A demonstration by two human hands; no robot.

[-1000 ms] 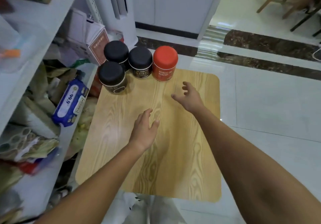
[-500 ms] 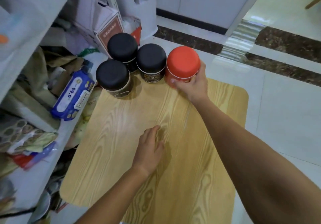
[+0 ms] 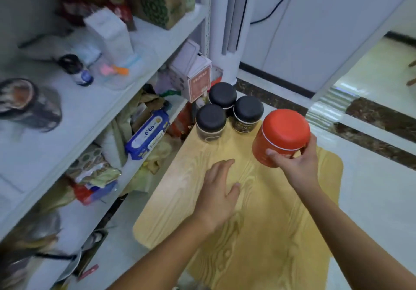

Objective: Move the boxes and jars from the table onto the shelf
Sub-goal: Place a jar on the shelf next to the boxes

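Observation:
My right hand (image 3: 297, 163) grips a red jar (image 3: 282, 135) with a red lid and holds it lifted above the wooden table (image 3: 258, 233), tilted toward me. Three black-lidded jars stand together at the table's far left corner: one nearest (image 3: 211, 122), one behind it (image 3: 222, 95), one to the right (image 3: 247, 114). My left hand (image 3: 221, 190) rests flat on the tabletop with fingers straight, below the jars. A white shelf unit (image 3: 94, 109) runs along the left, its boards crowded with goods.
On the shelf lie a blue wipes pack (image 3: 148, 135), a pink-and-red box (image 3: 193, 76), a white carton (image 3: 110, 33), a small dark bottle (image 3: 76, 67) and bags. A white post (image 3: 227, 31) stands behind the jars. Tiled floor lies to the right.
My right hand reached the red jar, closed round it and lifted it off the table toward me. My left hand stayed flat on the table. The view swung up toward the shelf.

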